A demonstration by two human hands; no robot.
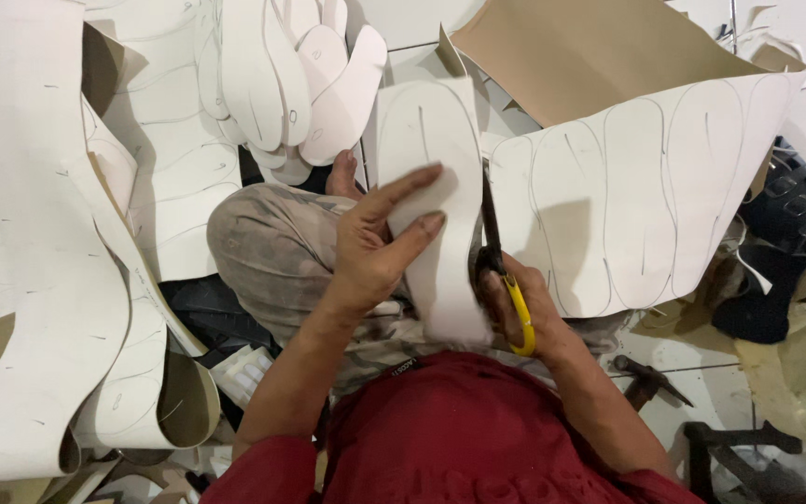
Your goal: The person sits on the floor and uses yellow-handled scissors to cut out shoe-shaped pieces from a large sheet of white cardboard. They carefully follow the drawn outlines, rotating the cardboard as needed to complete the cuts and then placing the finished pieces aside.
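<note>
Two hands are seen at centre: a white sole-shaped sheet piece (pixel 431 196) is gripped by the left hand (pixel 375 247), while yellow-handled scissors (pixel 501 266) are clenched in the right hand (pixel 524 313) along its 3 o'clock edge. Cut insoles (pixel 314 84) are piled at 11 o'clock.

A white insole-shaped piece (pixel 431 187) of sheet material stands nearly upright over the person's lap, long and rounded at the top, with a pencilled outline and a short slit mark on its face. Its right edge still joins a large white sheet (pixel 646 196) traced with more sole outlines side by side. The scissors (pixel 501 271), dark-bladed with yellow handles, point upward with the blades running along that right edge.
</note>
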